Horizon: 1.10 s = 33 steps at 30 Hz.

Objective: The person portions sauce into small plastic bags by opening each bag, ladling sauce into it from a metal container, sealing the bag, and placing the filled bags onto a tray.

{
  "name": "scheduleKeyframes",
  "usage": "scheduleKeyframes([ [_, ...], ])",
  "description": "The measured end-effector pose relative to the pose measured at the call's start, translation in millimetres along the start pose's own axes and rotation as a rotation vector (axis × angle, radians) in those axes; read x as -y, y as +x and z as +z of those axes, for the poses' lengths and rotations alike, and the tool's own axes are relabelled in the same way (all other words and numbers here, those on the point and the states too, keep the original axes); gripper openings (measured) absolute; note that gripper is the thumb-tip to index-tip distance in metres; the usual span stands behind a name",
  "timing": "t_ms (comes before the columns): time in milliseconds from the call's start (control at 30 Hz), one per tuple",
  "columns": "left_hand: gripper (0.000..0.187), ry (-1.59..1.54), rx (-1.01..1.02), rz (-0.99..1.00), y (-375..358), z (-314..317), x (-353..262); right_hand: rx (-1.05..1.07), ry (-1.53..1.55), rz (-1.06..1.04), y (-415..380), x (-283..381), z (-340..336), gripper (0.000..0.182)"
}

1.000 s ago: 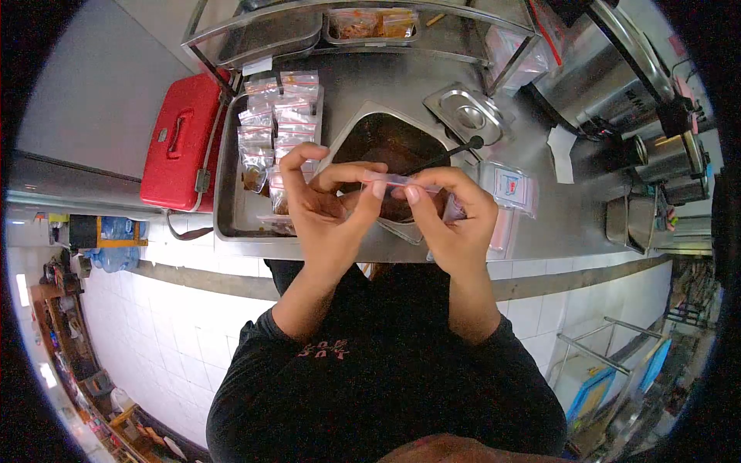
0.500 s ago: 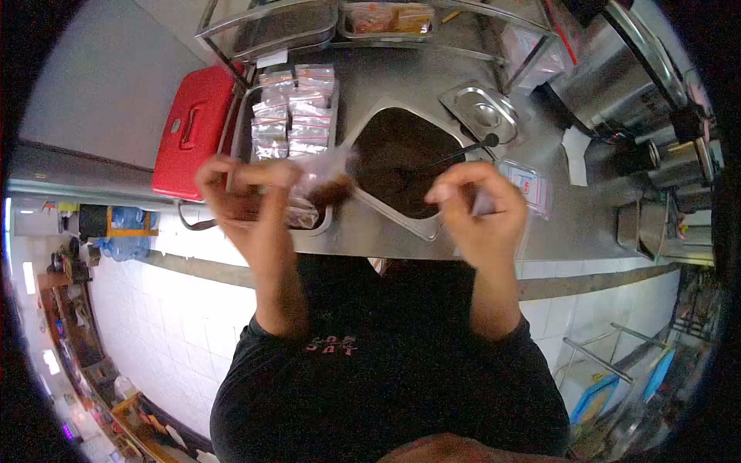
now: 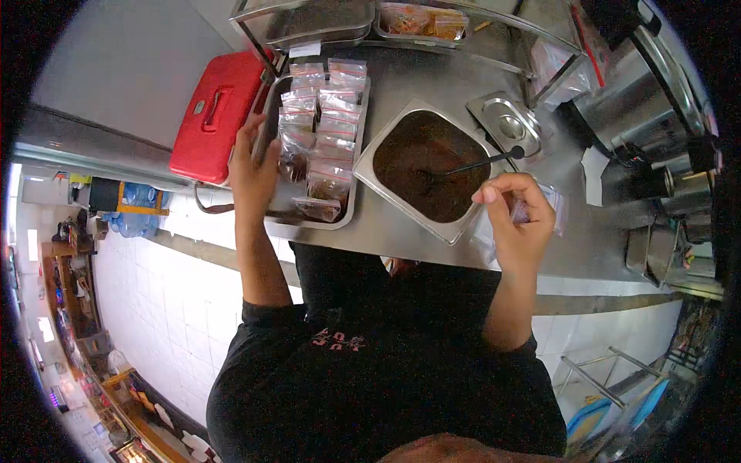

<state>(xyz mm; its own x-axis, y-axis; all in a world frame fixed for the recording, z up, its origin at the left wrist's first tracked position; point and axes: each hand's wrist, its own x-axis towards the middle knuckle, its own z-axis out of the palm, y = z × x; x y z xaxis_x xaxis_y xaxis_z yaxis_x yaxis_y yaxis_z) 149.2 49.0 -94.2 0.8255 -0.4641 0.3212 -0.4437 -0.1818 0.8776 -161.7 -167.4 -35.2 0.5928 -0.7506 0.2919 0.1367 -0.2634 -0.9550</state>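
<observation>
My left hand [image 3: 253, 174] is over the left rim of a metal tray [image 3: 347, 214], fingers stretched and apart, holding nothing. Beside its thumb lies a clear zip bag [image 3: 293, 166] with dark contents. Rows of similar filled zip bags [image 3: 332, 166] with red seal lines fill the tray. My right hand [image 3: 521, 224] is raised near the right corner of a steel pan [image 3: 423, 217]; its thumb and index tips press together, with nothing visible between them. Dark brown sauce [image 3: 417, 154] fills the pan, and a black-handled utensil [image 3: 478, 163] stands in it, its lower end hidden.
Clear plastic bags [image 3: 485, 235] lie on the steel counter partly behind my right hand. A steel lid [image 3: 505, 123] rests beyond the pan. On the left is a red case [image 3: 220, 116]. A metal rack [image 3: 494, 58] spans the back; large pots [image 3: 629, 92] stand at right.
My left hand has let go of a filled zip bag and moved left to the tray's edge. My right hand keeps its pinch. The camera view has shifted slightly.
</observation>
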Motion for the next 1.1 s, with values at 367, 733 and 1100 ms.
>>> scheduleKeyframes([
  [367, 0.033, -0.261, 0.576, 0.230, -97.9, 112.2, -148.2, 0.051, -0.154, -0.350, 2.5, 8.0, 34.7, 0.052],
  [733, 0.020, -0.445, 0.611, -0.011, -114.4, 132.9, -152.1, -0.105, -0.207, -0.214, -5.2, 5.5, 15.4, 0.045],
  [1100, 0.022, -0.345, 0.682, 0.064, -96.8, 127.3, -151.6, -0.069, -0.178, -0.128, -10.8, 7.3, 7.5, 0.041],
])
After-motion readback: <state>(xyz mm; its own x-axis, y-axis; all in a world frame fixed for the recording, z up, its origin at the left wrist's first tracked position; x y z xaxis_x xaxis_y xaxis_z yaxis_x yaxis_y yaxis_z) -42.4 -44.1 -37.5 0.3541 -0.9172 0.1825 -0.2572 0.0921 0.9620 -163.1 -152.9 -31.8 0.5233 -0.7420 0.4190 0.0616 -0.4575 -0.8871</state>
